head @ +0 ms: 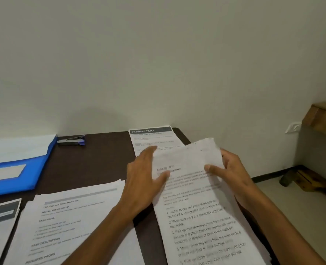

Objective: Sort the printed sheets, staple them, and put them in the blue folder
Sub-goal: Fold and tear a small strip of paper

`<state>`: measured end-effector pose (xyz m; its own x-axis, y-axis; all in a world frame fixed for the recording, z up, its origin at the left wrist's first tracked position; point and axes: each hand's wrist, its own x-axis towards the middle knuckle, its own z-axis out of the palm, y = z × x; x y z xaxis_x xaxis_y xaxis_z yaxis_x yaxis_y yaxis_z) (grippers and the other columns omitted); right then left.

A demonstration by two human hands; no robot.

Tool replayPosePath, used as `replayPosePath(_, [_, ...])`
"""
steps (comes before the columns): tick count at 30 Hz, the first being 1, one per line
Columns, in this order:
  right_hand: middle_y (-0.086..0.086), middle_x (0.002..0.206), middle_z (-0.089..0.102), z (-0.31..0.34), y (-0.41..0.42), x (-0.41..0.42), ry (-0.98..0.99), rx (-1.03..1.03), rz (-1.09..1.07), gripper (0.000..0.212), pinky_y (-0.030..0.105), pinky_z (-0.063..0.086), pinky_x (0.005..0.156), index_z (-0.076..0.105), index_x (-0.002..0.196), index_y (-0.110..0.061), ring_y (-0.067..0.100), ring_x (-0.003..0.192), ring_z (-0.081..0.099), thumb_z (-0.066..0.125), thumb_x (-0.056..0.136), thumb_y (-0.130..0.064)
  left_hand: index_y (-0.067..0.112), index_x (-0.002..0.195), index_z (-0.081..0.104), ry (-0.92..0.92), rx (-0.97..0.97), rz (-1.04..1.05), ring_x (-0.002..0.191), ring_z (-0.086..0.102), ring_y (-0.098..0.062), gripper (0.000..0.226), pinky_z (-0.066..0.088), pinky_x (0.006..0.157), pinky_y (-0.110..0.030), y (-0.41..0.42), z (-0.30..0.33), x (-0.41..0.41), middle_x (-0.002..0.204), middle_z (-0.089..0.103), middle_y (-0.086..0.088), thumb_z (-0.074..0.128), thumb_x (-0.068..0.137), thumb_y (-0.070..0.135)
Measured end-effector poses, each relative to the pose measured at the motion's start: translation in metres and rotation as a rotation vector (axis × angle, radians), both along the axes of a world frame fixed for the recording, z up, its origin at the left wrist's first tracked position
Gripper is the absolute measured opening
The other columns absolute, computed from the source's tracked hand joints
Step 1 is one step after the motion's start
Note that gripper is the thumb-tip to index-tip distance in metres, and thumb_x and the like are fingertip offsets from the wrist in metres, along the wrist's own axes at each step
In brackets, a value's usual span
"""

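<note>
Printed sheets lie as a stack at the near right of my dark table, far end lifted. My left hand rests on the stack's left edge, fingers straight and together. My right hand pinches the right edge, thumb on top. Another stack lies to the left. At far left sit the blue folder and the stapler.
</note>
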<state>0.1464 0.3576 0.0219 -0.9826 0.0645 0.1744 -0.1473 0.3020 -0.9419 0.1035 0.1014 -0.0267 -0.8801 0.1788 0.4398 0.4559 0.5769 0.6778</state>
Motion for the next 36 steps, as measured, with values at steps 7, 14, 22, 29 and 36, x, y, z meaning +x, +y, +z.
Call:
replayPosePath(7, [0.003, 0.113, 0.078, 0.097, -0.008, 0.044, 0.454, -0.166, -0.118, 0.028, 0.033, 0.065, 0.078, 0.065, 0.124, -0.02, 0.022, 0.101, 0.077, 0.065, 0.1, -0.006, 0.027, 0.15, 0.044, -0.246, 0.641, -0.299, 0.111, 0.075, -0.018, 0.071, 0.065, 0.087, -0.045, 0.003, 0.094, 0.036, 0.129, 0.074, 0.005, 0.074, 0.091, 0.054])
replayPosePath(14, [-0.001, 0.115, 0.076, 0.052, -0.016, 0.05, 0.424, -0.183, -0.223, 0.022, 0.038, 0.066, 0.082, 0.061, 0.126, -0.019, 0.017, 0.104, 0.076, 0.06, 0.104, -0.019, 0.016, 0.123, 0.072, -0.368, 0.732, -0.264, 0.096, 0.08, -0.024, 0.022, 0.065, 0.073, -0.031, 0.024, 0.082, 0.068, 0.108, 0.082, -0.001, 0.062, 0.103, 0.019])
replayPosePath(22, [-0.011, 0.116, 0.073, -0.009, -0.023, 0.053, 0.341, -0.18, -0.373, 0.02, 0.027, 0.063, 0.075, 0.059, 0.124, -0.033, 0.003, 0.104, 0.072, 0.059, 0.104, -0.034, 0.022, 0.119, 0.072, -0.367, 0.671, -0.23, 0.093, 0.079, -0.015, 0.019, 0.061, 0.067, -0.02, 0.028, 0.066, 0.076, 0.103, 0.082, 0.007, 0.058, 0.105, 0.022])
replayPosePath(29, [-0.009, 0.108, 0.072, -0.013, -0.022, 0.051, 0.245, -0.042, -0.369, 0.01, 0.021, 0.061, 0.066, 0.059, 0.116, -0.031, 0.002, 0.094, 0.073, 0.057, 0.106, -0.032, 0.022, 0.121, 0.067, -0.443, 0.678, -0.22, 0.096, 0.079, -0.017, 0.019, 0.063, 0.071, -0.025, 0.037, 0.054, 0.087, 0.11, 0.081, 0.0, 0.056, 0.107, 0.025])
replayPosePath(36, [-0.011, 0.095, 0.077, 0.011, 0.009, 0.068, 0.043, 0.25, -0.398, 0.006, 0.034, 0.063, 0.071, 0.068, 0.102, -0.024, 0.01, 0.082, 0.076, 0.063, 0.101, -0.023, 0.02, 0.124, 0.07, -0.741, 0.698, -0.295, 0.099, 0.079, -0.023, 0.022, 0.063, 0.09, -0.045, 0.023, 0.062, 0.095, 0.111, 0.081, 0.0, 0.057, 0.107, 0.015])
